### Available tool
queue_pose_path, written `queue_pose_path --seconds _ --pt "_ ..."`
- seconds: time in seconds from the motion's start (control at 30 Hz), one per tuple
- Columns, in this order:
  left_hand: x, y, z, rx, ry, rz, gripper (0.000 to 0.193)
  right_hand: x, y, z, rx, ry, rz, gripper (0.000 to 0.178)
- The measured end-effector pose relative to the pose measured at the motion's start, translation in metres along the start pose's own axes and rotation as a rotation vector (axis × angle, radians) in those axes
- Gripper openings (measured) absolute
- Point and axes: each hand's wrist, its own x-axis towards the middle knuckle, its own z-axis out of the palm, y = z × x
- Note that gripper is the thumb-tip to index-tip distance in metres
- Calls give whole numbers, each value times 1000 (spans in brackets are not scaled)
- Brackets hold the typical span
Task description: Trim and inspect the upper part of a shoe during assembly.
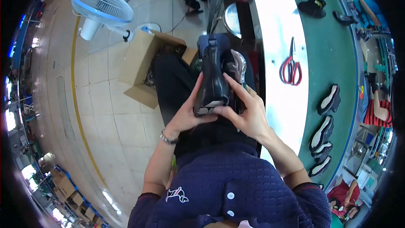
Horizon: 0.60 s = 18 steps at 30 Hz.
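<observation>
Both hands on the black shoe upper (213, 76) over your lap: left hand (185, 116) cups its near end, right hand (247, 116) lies w/ fingers spread over the side. Keep it steady; red scissors (291, 69) wait on the counter (274, 25).

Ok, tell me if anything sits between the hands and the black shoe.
Nothing visible does. The left hand and right hand both already grip the shoe directly, over the lap, fingers on its sole end.
</observation>
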Motion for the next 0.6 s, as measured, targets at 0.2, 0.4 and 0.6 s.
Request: queue_pose_path --seconds 0.2,0.4,0.6 --pt "3 -34 -32 -186 -144 25 131 -42 29 11 12 -53 120 62" --pt "29 -21 8 -120 158 28 87 -60 38 7 -53 -69 25 62" --pt "38 -11 20 26 274 -54 52 -69 49 -32 603 -235 490 37"
